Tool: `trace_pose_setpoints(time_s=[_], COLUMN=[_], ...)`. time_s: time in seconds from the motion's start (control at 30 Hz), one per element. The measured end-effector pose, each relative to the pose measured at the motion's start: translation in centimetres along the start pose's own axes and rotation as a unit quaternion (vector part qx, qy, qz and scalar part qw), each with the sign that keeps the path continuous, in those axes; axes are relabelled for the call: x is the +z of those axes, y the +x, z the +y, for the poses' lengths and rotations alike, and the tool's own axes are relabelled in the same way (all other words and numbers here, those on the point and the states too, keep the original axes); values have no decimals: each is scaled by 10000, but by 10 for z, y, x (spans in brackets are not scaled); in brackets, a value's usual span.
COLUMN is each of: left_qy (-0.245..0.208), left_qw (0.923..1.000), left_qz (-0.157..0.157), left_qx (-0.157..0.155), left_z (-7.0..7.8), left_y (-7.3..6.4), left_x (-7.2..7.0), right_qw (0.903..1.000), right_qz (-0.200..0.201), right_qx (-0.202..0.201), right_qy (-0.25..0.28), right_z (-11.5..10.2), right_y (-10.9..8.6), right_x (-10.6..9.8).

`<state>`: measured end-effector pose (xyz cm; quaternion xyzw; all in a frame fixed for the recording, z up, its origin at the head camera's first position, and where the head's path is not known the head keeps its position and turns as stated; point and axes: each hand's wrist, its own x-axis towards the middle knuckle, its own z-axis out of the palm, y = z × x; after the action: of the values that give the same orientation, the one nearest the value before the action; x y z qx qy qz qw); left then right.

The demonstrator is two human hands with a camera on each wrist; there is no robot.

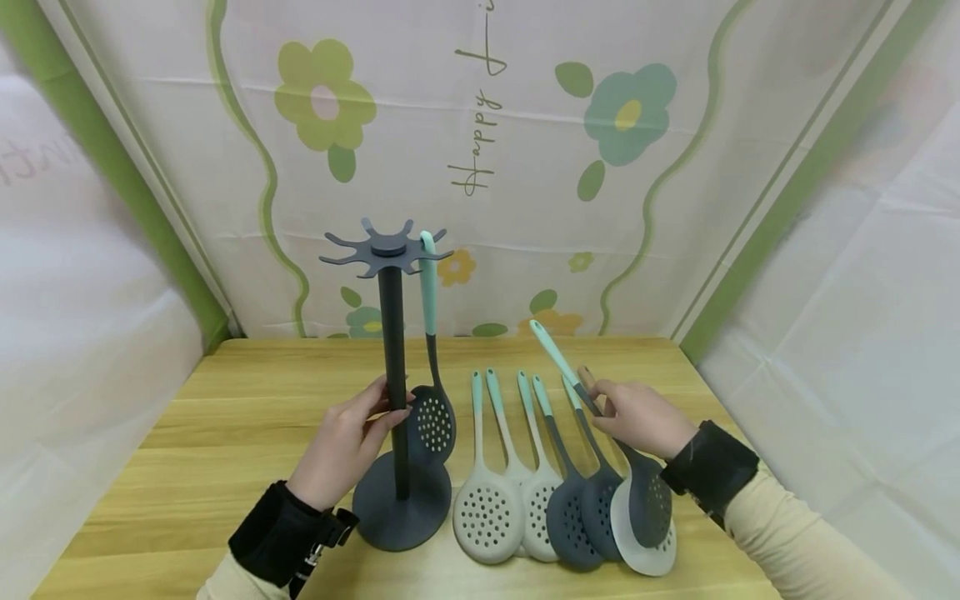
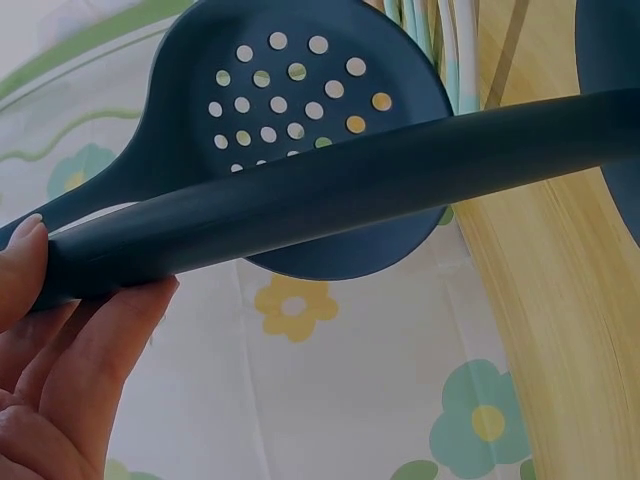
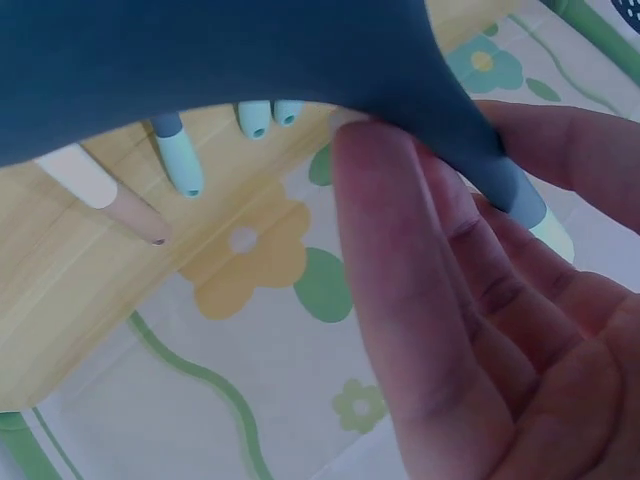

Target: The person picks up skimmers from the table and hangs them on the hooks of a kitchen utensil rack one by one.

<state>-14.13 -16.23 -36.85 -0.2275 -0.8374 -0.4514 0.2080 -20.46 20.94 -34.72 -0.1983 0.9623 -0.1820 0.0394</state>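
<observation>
My left hand (image 1: 341, 446) grips the upright pole (image 1: 393, 350) of a dark utensil stand, thumb in front. A dark skimmer (image 1: 433, 425) with a mint handle hangs from one hook of the stand's star-shaped top (image 1: 387, 245); its perforated head is close to my left fingers (image 2: 85, 350). My right hand (image 1: 637, 417) pinches another dark skimmer (image 1: 649, 510) with a mint handle end, by its neck. That skimmer is tilted, its handle pointing up and left. Its head overlaps a pale skimmer (image 1: 628, 542) below, whose handle is brownish (image 3: 135, 212).
On the wooden table (image 1: 247, 450) several skimmers lie in a row, handles toward the back: a pale one (image 1: 487, 517) at left, dark ones (image 1: 572, 521) farther right. The stand's round base (image 1: 401, 529) is left of them. A flowered cloth (image 1: 480, 217) hangs behind the table.
</observation>
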Motion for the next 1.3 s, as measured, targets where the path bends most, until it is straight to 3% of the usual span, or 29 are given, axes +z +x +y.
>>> trace_pose_setpoints(time_s=[0.37, 0.8, 1.3], left_qy=[20, -5, 188], left_qw=[10000, 10000, 9998], left_qz=[60, 70, 13], left_qx=[67, 27, 2], left_z=[0, 0, -2], left_y=[0, 0, 0], left_x=[1, 1, 1], right_qw=[10000, 9988, 9984], right_qz=[42, 9, 120], right_qx=[-83, -471, -544], right_qy=[-35, -138, -64], right_z=[-6, -13, -22], right_y=[0, -3, -5], right_x=[0, -2, -5])
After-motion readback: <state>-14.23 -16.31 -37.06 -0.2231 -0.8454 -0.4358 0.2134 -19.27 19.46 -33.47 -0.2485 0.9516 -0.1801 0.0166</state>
